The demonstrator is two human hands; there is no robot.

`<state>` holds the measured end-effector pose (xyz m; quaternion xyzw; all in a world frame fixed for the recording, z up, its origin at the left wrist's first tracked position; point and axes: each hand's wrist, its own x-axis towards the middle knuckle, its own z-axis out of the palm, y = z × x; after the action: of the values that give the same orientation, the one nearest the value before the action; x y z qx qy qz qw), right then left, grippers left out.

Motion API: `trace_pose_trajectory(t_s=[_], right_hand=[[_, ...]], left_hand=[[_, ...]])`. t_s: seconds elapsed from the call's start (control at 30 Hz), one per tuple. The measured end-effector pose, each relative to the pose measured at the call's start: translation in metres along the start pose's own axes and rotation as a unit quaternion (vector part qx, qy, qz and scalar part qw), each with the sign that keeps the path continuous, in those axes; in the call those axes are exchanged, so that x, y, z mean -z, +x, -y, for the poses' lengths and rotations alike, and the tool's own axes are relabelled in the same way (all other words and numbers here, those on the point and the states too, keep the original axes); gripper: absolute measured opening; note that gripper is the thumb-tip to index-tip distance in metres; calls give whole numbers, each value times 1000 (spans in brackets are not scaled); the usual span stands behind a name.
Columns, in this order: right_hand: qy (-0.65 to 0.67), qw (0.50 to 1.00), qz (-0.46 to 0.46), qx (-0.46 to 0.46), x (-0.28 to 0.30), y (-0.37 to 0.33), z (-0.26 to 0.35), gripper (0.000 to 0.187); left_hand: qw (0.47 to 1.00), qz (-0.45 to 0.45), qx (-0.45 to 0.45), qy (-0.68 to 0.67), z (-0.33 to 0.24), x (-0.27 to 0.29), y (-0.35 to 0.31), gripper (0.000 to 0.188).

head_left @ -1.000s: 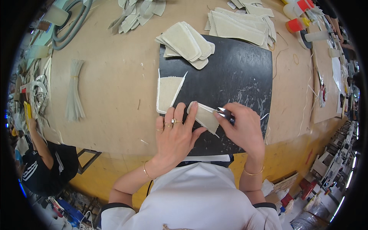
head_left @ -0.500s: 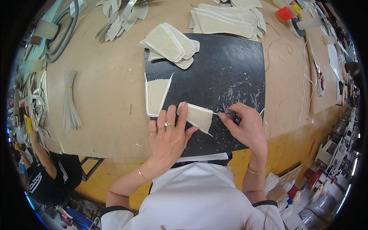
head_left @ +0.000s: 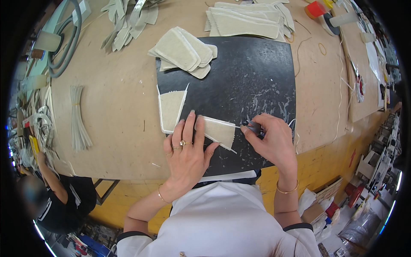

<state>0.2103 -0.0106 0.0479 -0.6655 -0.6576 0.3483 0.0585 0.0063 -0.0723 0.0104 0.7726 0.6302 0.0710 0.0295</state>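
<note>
Presses beige patch [head_left: 221,132] at six o'clock on black mat [head_left: 257,73] with spread left hand [head_left: 187,150], covering one end. At four o'clock, apart, grips mostly hidden dark tool [head_left: 255,127] in right hand [head_left: 275,139]; cannot tell kind.

The broad, light tan desk [head_left: 115,115] carries a black mat [head_left: 257,60], marked with pale scuffs toward the right. A fanned stack [head_left: 182,51] of beige pieces lies over the mat's far left corner; nearer, a white-edged panel [head_left: 171,107] and a tilted beige panel [head_left: 222,130] rest on it. Directly on the desk, a larger pile [head_left: 244,21] of beige pieces sits by the mat's far edge, with loose cut pieces [head_left: 126,25] to its left. A banded bundle of pale strips [head_left: 78,122] lies well left; a yellowish loop [head_left: 322,49] and a white cord [head_left: 340,94] lie right.
</note>
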Motion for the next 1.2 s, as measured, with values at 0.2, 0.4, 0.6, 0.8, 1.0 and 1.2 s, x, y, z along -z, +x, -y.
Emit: trace_pose_trajectory(t_s=[0.2,0.4,0.6,0.8,1.0,1.2], right_hand=[[-4,1000,-8,11,-2,0,-1,25],[-2,1000,-22,11,-3,-1,-2,25],[1,999,-21,25,-3,-1,-4,26],[26,999,-5,18,0,2,-8,26],[55,998,-15,19,1,2,-9,28],[20,1000,11,5,3,2,-7,25]], left_hand=[[990,8,-97,-102,1,-9,-3,69],[974,71,-61,-207,-1,-12,0,75],[978,68,-46,-192,-7,-15,-2,76],[988,68,-64,-123,-11,-17,-4,73],[983,85,-58,-154,-11,-17,-4,71],[983,88,-66,-147,-12,-18,-4,67]])
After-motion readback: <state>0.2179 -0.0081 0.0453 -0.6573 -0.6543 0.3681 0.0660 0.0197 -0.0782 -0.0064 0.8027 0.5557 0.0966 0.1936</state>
